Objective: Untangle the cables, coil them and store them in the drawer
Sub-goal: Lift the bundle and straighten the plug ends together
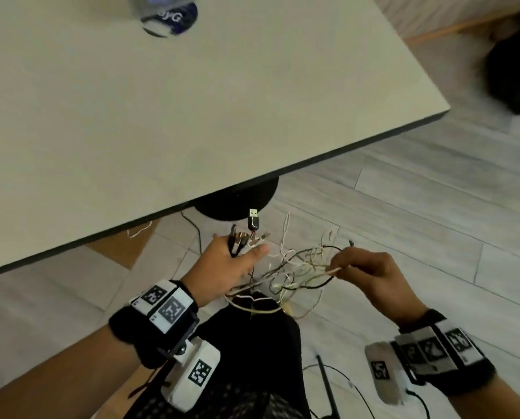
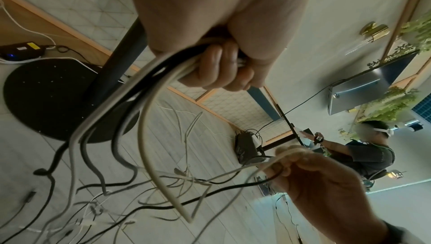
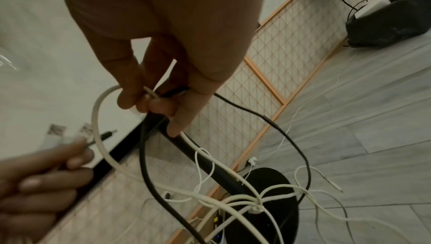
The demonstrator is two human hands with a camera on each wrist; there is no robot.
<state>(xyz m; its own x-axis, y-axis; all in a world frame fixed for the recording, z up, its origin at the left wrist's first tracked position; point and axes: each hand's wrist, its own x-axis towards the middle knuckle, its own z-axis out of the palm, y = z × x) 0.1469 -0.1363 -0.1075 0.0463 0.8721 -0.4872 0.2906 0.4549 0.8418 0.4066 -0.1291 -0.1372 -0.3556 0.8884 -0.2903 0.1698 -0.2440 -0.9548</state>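
1. A pale table [image 1: 192, 101] is filling the upper left and centre of the head view, with a blurred bottle [image 1: 169, 16] at its top edge; grey plank flooring [image 1: 404, 207] is spreading across the right and bottom, and the table's dark round base [image 1: 237, 201] is showing just under the table edge at centre

2. At lower left of centre, the left hand [image 1: 225, 267] is clenching a bunch of cable ends, its fingers curled round them; a black USB plug [image 1: 253, 219] is sticking up above the fist toward the table edge

3. In the middle of the frame, the tangle of cables [image 1: 295, 276], white and black strands, is hanging between the two hands and drooping toward the bottom of the frame, over the person's dark lap

4. To the right, the right hand [image 1: 370, 273] is pinching a white strand [image 3: 100, 119] and a black strand [image 3: 279, 128] between thumb and fingertips, level with the left hand

5. The knot's long axis is running left to right, hand to hand; judging by this, freeing a strand calls for drawing the right hand rightward, away from the anchoring left fist

6. No drawer is showing in any view
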